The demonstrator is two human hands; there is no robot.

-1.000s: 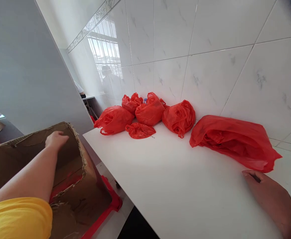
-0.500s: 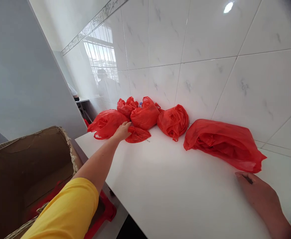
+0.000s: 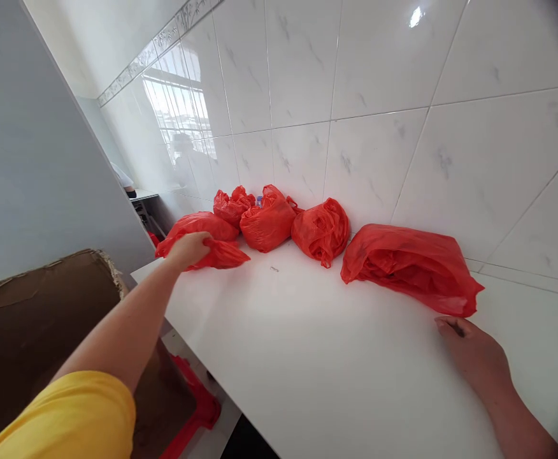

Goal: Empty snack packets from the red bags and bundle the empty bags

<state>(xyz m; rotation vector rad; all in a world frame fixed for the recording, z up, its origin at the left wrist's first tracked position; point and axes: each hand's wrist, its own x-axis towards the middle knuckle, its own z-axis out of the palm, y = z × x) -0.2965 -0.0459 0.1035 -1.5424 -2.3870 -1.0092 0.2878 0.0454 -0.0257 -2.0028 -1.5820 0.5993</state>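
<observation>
My left hand (image 3: 188,248) is closed on a small flat red plastic bag (image 3: 224,255) near the left edge of the white table (image 3: 307,357). Behind it several knotted red bags are bunched against the tiled wall: one at the left (image 3: 197,224), a smaller one (image 3: 231,204), a rounder one (image 3: 268,223) and another (image 3: 321,231). A large loose red bag (image 3: 410,268) lies to the right. My right hand (image 3: 472,354) rests on the table just in front of that large bag, fingers curled, touching nothing else that I can see.
An open brown cardboard box (image 3: 35,325) stands left of the table on a red plastic base (image 3: 197,411). A grey partition (image 3: 30,159) rises behind the box. The white tiled wall (image 3: 379,95) runs along the table's far side.
My left hand went from the cardboard box to the bags, took hold of the small flat red bag and has drawn it leftward. The right hand has stayed put.
</observation>
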